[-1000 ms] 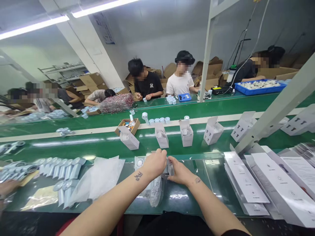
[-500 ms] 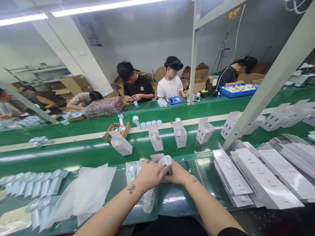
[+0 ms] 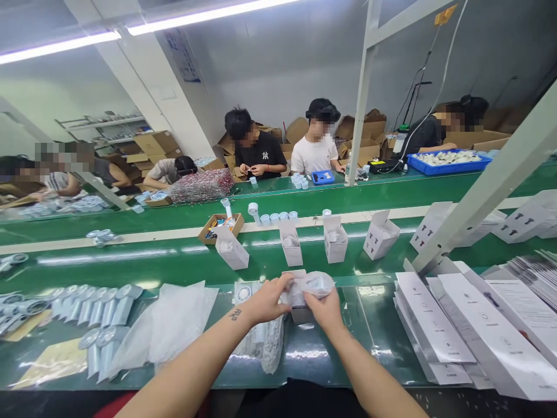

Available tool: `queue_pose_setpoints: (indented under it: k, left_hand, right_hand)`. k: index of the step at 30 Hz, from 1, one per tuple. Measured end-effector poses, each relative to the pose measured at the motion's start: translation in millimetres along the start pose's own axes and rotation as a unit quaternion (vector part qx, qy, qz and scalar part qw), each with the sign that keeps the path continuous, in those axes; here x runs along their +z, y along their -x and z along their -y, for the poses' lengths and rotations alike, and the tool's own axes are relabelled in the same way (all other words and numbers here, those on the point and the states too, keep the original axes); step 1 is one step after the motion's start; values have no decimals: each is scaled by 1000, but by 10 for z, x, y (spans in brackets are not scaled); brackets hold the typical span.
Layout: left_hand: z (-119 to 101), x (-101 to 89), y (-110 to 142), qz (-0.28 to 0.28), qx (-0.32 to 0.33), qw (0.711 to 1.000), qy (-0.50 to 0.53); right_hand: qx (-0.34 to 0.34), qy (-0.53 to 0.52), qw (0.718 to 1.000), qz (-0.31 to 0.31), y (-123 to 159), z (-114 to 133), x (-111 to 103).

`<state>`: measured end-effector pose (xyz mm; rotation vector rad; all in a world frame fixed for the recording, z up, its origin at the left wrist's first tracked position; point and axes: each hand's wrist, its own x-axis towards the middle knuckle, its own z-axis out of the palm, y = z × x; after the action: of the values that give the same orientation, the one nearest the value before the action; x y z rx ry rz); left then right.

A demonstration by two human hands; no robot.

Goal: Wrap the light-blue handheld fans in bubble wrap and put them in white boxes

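A small white box (image 3: 303, 314) stands upright in front of me on the bench, its top open. My left hand (image 3: 270, 299) grips the box at its left side, with the fingers by the back flap and the thumb at the near edge. In my right hand (image 3: 325, 310) is a plastic-wrapped pale part (image 3: 319, 283), held tilted over the box's mouth. Its lower end is hidden by the box and my fingers. Just left of the box lie wrapped light-blue parts (image 3: 270, 342) in clear bubble bags.
Opened white boxes (image 3: 291, 247) stand along the green conveyor (image 3: 165, 264). Flat white cartons (image 3: 435, 325) are stacked at right, below a slanted metal post (image 3: 491, 174). White plastic bags (image 3: 180, 325) and light-blue handheld parts (image 3: 104, 305) lie at left. Several people sit across the line.
My view has turned slightly left. My right hand has come up over the box with the wrapped part. My left hand has drawn back from the box's mouth to its left side.
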<state>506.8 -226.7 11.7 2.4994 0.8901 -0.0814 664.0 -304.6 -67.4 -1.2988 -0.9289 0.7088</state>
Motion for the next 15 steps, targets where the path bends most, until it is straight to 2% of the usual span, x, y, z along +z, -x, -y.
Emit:
queue_pose_setpoints:
  k: [2,4,6,8,10,11,13,14,15]
  left_hand:
    - [50,93,38,-31,13,999,20]
    - [65,188,60,-60,53,996,38]
    - [53,268,73,-99,68,990,74]
    - [21,331,89,-146,45,983,103]
    - [-39,384,98,-168,26,983,75]
    - [-85,409,92,-163,24,986,33]
    - [-215,460,40,-122,29,989,-77]
    - [-300,482,-10,-92,30,987,-130]
    - [-393,499,-75,-64,28,983,-172]
  right_hand:
    - [-5,17,999,-26,61,-32,45]
    - [-30,94,995,-10,117,-2,79]
    - [-37,223,973,54,132,113,69]
    - [-3,319,936,149,69,295,-40]
    - [38,328,917,223,-83,491,-292]
    - [53,320,916,237,-185,575,-473]
    - [74,353,913,189,-408,679,-913]
    - [84,416,896,129,-514,693,-1145]
    - [89,500,859,64,-607,679,-1365]
